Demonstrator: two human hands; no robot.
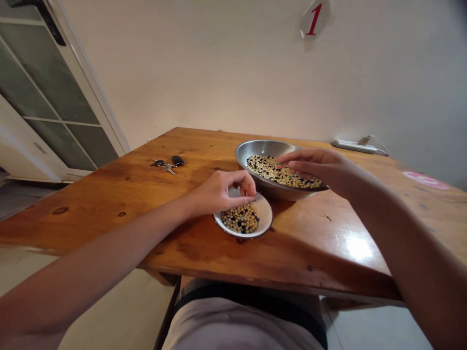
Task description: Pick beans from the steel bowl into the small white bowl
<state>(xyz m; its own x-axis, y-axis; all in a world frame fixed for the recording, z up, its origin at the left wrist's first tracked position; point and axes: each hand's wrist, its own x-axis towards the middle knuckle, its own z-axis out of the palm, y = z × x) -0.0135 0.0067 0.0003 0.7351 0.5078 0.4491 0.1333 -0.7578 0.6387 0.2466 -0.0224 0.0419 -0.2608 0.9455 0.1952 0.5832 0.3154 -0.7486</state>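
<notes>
My left hand (228,189) hovers over a small white bowl (265,214) with a dark rim. Its thumb and fingertips are drawn together in a pinch; whatever they may hold is too small to make out. Inside the bowl lies a heap of mixed beans (241,218), pale yellow and black. Behind it stands a wide metal bowl (241,153) with more pale and black beans (268,167) spread over its bottom. Over that bowl's right side reaches my right hand (315,163), fingers stretched out and thumb apart. A small green spot shows by its fingertips.
A set of keys (170,167) with a black fob lies on the wooden table (204,253) to the left. Against the wall at the back right is a white power strip (355,146) with a plug and cable. A pink round sticker (426,180) is on the right.
</notes>
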